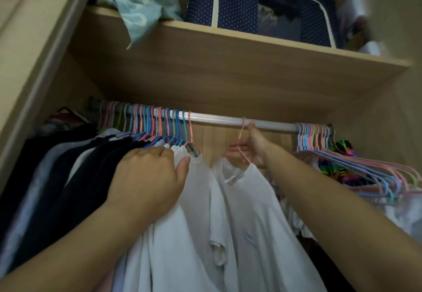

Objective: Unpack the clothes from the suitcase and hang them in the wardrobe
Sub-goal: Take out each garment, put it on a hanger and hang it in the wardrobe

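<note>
Head view: right hand (250,149) pinches pink hanger (242,136) carrying white shirt (249,200), hook over rail (228,119) at frame centre. Left hand (148,173), fingers curled, presses hung clothes (68,166) leftward. Best: seat hook fully, keep gap, then release.

Up at twelve o'clock a navy polka-dot storage box (262,6) with white piping sits on the upper shelf (228,40). At eleven o'clock beside it, a crumpled teal cloth (137,1) droops over the shelf's edge. At two o'clock something pale, perhaps plastic bags (356,15), is blurred.
</note>
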